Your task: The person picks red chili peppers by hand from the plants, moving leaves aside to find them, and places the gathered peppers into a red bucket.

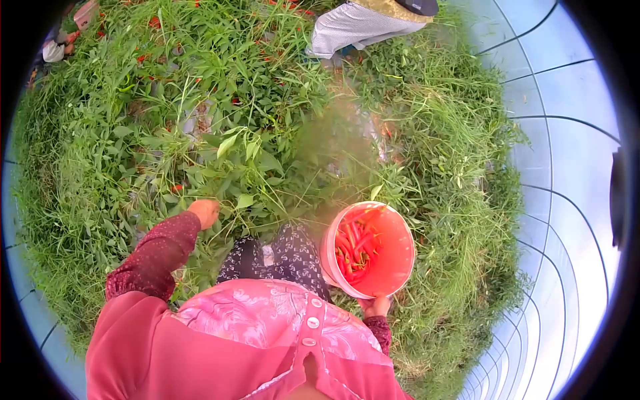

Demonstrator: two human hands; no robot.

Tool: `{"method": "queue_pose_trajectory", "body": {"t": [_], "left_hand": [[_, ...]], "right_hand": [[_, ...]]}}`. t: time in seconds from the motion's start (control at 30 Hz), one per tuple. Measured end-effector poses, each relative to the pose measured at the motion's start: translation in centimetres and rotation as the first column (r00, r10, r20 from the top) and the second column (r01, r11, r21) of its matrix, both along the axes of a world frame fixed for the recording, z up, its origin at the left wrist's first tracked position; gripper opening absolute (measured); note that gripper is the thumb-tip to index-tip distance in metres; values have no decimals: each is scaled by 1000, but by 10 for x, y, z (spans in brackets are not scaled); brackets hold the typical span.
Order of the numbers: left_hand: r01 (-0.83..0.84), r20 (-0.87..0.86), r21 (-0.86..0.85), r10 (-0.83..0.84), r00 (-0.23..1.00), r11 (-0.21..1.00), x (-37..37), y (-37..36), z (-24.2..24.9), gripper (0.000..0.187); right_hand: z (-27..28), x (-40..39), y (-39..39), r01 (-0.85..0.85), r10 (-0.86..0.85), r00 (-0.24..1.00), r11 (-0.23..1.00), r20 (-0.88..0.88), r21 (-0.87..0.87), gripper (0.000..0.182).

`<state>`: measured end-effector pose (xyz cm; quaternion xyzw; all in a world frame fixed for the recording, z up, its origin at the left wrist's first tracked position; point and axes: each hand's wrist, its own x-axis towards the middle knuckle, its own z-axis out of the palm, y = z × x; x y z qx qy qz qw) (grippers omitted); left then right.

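My right hand (377, 305) is closed on the near rim of a pink bucket (399, 250), with the fingers partly hidden below it. The bucket is tipped, its mouth towards me, and long red chili peppers (358, 243) lie along its left side. Among the leaves of the pepper plants (250, 160), my left hand (205, 213) is closed, its back towards me. Whatever its fingers hold, if anything, is hidden. A red pepper (177, 188) shows in the foliage just beyond that hand.
Tall grass (460, 227) grows thickly on the right, up to a translucent plastic greenhouse wall (533, 87) with dark hoops. Ahead, another person in light trousers (360, 27) stands among the plants. Someone else's hand (69, 49) is at far upper left, near a pink container (85, 15).
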<state>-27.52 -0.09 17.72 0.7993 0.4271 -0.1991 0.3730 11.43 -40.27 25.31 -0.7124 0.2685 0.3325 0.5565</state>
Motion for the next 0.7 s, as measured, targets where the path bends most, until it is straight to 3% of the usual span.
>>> {"method": "queue_pose_trajectory", "body": {"t": [0.1, 0.13, 0.37, 0.5, 0.63, 0.7], "left_hand": [[-24, -60, -19, 23, 998, 1000, -17, -9, 5, 25], [-47, -45, -11, 47, 998, 999, -23, -15, -2, 25], [17, 7, -60, -16, 1000, 998, -5, -28, -10, 27], [-27, 160, -61, 37, 986, 998, 36, -17, 8, 25], [-112, 185, -110, 131, 974, 988, 76, -8, 17, 26], [-237, 172, -267, 288, 942, 934, 102, -8, 16, 28]], "right_hand": [[22, 15, 25, -24, 16, 997, 992, 71, 122, 38], [38, 20, 41, -102, 100, 991, 995, 87, 19, 36], [89, 91, 120, -137, 129, 974, 990, 188, 25, 32], [93, 129, 191, -145, 134, 953, 989, 273, 20, 31], [60, 201, 266, -181, 165, 955, 983, 246, 42, 31], [36, 235, 308, -217, 216, 948, 976, 232, -23, 32]]}}
